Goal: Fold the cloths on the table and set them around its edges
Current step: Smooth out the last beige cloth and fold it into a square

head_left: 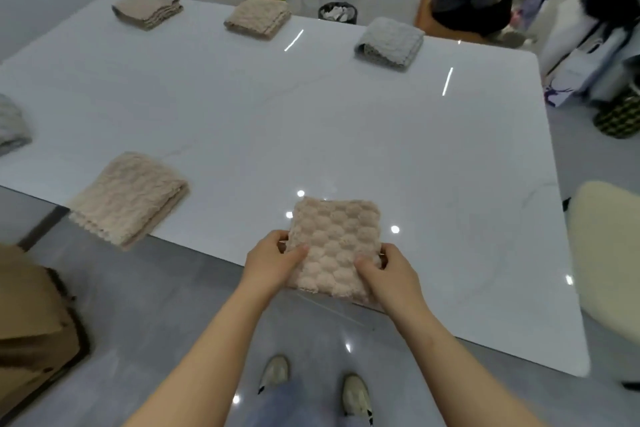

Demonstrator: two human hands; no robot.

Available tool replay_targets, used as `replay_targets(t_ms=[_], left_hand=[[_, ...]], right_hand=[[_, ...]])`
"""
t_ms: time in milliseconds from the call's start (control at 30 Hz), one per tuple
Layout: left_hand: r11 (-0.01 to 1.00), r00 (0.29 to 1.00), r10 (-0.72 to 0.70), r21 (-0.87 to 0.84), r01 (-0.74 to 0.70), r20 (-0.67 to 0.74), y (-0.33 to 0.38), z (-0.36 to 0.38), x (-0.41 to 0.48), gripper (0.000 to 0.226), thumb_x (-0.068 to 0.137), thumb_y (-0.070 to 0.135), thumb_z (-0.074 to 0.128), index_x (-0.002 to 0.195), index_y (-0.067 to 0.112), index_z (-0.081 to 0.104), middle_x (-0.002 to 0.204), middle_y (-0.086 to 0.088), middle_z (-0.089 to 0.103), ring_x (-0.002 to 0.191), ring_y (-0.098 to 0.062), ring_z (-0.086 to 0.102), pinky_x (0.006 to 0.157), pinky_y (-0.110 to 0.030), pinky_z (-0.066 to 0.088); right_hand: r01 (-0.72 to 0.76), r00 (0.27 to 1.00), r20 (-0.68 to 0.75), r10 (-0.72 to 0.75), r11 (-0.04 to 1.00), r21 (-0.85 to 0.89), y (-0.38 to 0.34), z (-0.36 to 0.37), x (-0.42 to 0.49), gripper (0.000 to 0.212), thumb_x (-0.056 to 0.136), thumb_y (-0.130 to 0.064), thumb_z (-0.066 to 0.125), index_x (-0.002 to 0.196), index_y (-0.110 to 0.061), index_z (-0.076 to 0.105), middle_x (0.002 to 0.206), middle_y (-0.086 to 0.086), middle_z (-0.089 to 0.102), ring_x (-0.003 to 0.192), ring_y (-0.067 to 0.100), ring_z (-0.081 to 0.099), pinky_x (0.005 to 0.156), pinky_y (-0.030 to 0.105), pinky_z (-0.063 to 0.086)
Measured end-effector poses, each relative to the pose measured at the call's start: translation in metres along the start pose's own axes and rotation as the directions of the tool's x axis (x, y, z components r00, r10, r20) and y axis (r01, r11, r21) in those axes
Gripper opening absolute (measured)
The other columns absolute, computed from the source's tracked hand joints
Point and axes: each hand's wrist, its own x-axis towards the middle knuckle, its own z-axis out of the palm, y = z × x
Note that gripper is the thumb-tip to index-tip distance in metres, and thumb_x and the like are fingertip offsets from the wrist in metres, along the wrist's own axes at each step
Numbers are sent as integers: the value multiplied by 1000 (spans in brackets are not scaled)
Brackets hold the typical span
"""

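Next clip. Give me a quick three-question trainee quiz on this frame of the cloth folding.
1. True or false: the left hand and right hand both grip the folded beige cloth at the near edge of the table.
2. The far right cloth is: A beige, B grey, C blue.
3. How many folded cloths lie on the table apart from the held one?
Key: 1 true; 2 B; 3 five, one of them cut off at the picture's left edge.
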Motion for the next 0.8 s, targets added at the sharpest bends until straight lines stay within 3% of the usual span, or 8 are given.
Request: replay_targets(t_ms=[133, 233, 333, 367, 533, 667, 800], left_hand=[[996, 995, 44, 72, -50, 87, -1, -15, 17, 26, 83, 33, 64, 106, 25, 56, 101, 3, 57, 94, -15, 57, 73, -25, 45], [995, 977, 52, 75, -69, 208, 0, -30, 30, 29, 80, 36, 68, 105, 25, 58, 99, 3, 62, 85, -13, 61, 58, -20, 46], [990, 947, 59, 106, -97, 315, 0, -42, 43, 27, 77, 36, 71, 98, 22, 60, 86, 2, 64, 68, -10, 61, 53, -18, 45], [984, 940, 69, 135, -120, 334, 0, -44, 47, 27, 77, 37, 72, 95, 21, 61, 82, 3, 65, 66, -10, 61, 54, -20, 45], [947, 943, 143, 236, -218, 299, -1, -45, 54, 14, 77, 31, 72, 79, 22, 61, 64, 7, 62, 57, -7, 58, 56, -20, 44], [924, 944, 176, 283, -256, 280, -1, -43, 56, 13, 79, 31, 69, 76, 25, 59, 62, 7, 60, 58, -9, 58, 60, -24, 44], [913, 952, 211, 303, -274, 223, -6, -43, 51, 12, 81, 37, 66, 81, 26, 61, 68, 8, 62, 67, -10, 59, 62, -26, 45]], right_hand=[[15, 991, -130, -21, 999, -47, -2, 17, -3, 10, 83, -29, 59, 92, -27, 56, 94, -3, 64, 84, 11, 60, 70, 26, 49], [-28, 972, -233, 20, 999, -31, -8, 28, -4, 8, 80, -37, 57, 86, -34, 55, 91, -6, 65, 87, 15, 62, 81, 38, 53], [-76, 950, -306, 66, 997, -19, -9, 40, -9, 49, 71, -58, 51, 110, -30, 57, 99, -9, 64, 100, 19, 59, 87, 42, 51], [-77, 942, -328, 74, 997, 4, -10, 43, -11, 50, 73, -57, 53, 114, -27, 54, 101, -9, 63, 102, 19, 58, 89, 42, 51], [-93, 943, -314, 108, 994, 63, -6, 42, -20, 31, 82, -21, 64, 107, -20, 47, 97, -4, 54, 89, 11, 54, 81, 28, 49], [-90, 960, -260, 99, 995, 47, -3, 30, -13, 21, 82, -16, 63, 99, -15, 52, 89, -1, 53, 75, 8, 50, 61, 16, 40], [-60, 973, -222, 68, 997, 41, -2, 25, -12, 16, 84, -17, 63, 97, -14, 54, 84, -5, 51, 71, 5, 48, 60, 13, 38]])
